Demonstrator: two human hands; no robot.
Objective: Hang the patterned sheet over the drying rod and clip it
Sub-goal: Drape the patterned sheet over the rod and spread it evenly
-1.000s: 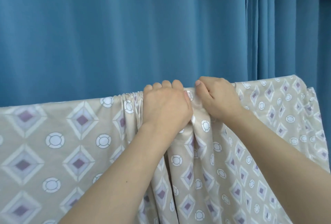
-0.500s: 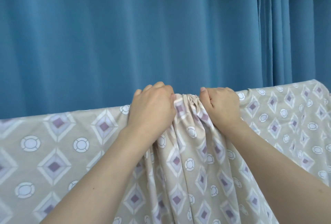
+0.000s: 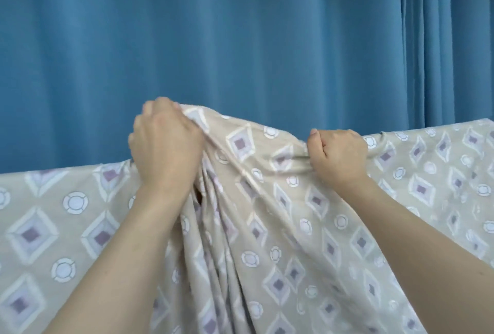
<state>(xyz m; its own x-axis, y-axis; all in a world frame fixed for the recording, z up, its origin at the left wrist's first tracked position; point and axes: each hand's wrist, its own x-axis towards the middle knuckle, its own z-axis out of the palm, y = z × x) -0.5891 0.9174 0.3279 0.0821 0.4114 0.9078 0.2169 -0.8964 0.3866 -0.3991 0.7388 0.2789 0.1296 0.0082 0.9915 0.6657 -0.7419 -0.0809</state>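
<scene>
currently my left hand [image 3: 165,146] is fisted on a bunch of the patterned sheet [image 3: 267,226], lifted above the line of its top fold, and my right hand [image 3: 338,154] is clenched on the fold further along. the sheet drapes in front of the blue curtain [image 3: 240,39]; the rod beneath is hidden and no clip is in view. risk: uneven pull could drag the cloth off sideways, or leave gathered pleats that dry poorly.
</scene>
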